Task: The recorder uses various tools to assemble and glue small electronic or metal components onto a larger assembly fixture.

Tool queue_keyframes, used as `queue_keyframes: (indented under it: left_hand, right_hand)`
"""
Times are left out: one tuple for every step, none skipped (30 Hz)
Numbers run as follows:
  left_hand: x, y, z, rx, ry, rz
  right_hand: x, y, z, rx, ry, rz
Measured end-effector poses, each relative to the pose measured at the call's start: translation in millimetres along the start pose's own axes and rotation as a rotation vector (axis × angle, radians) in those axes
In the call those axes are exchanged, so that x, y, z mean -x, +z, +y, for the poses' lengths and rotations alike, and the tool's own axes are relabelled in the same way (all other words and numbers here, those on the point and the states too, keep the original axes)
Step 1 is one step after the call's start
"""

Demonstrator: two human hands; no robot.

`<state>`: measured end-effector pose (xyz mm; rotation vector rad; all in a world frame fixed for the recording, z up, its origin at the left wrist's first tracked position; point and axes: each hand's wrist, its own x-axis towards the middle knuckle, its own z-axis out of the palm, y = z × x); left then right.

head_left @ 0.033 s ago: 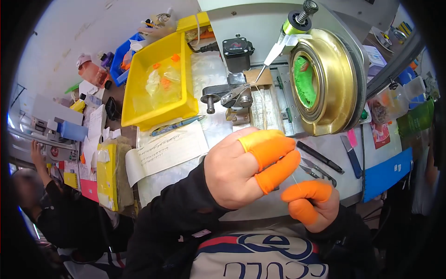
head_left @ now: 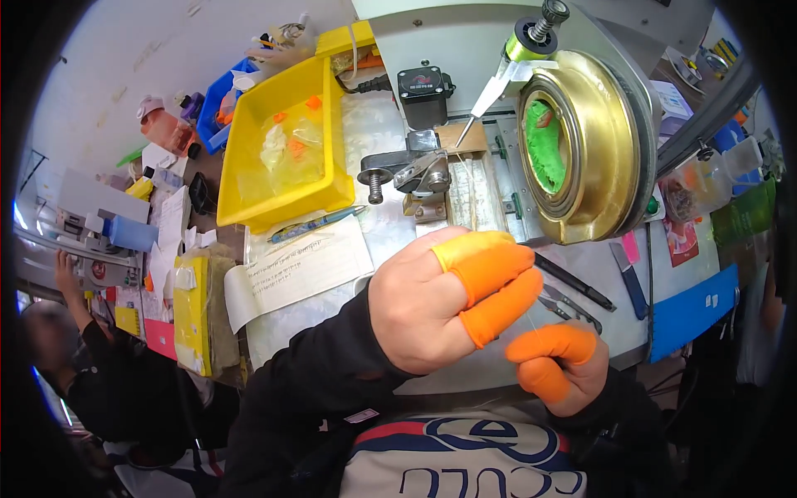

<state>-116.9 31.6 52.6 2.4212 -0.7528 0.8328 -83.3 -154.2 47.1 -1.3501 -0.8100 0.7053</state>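
My left hand (head_left: pixel 444 299) wears orange and yellow finger cots and is closed, palm down, over the front of the bench. My right hand (head_left: pixel 569 365), also in orange finger cots, is pinched just to the right and nearer to me. A fine pale thread (head_left: pixel 534 326) runs between the two hands; its ends are hidden in my fingers. Beyond my left hand is a small metal clamp fixture (head_left: pixel 427 174). At the far right stands a large brass-coloured wheel (head_left: pixel 594 149) with green material in its centre.
A yellow bin (head_left: pixel 339 178) with bags and orange scraps stands at the left, beside a pen (head_left: pixel 315 224) and handwritten paper (head_left: pixel 307 270). Right of my hands lie a black pen (head_left: pixel 577 282), tweezers (head_left: pixel 573 307) and a blue-handled knife (head_left: pixel 633 286). A person (head_left: pixel 108 373) sits far left.
Both hands have shifted very slightly to the right, still closed. At the right rim, a blurred skin-coloured shape has come into view.
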Motion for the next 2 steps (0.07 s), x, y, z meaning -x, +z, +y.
queue_keyframes:
  left_hand:
    - [-2.2, 0.6, 0.1, 0.039, -0.016, -0.043]
    - [-5.8, -0.5, 1.0, 0.081, -0.029, -0.085]
  right_hand:
    - [-0.8, -2.8, 3.2, 0.038, -0.080, -0.020]
    - [-2.4, -5.4, 5.8, 0.079, -0.160, -0.036]
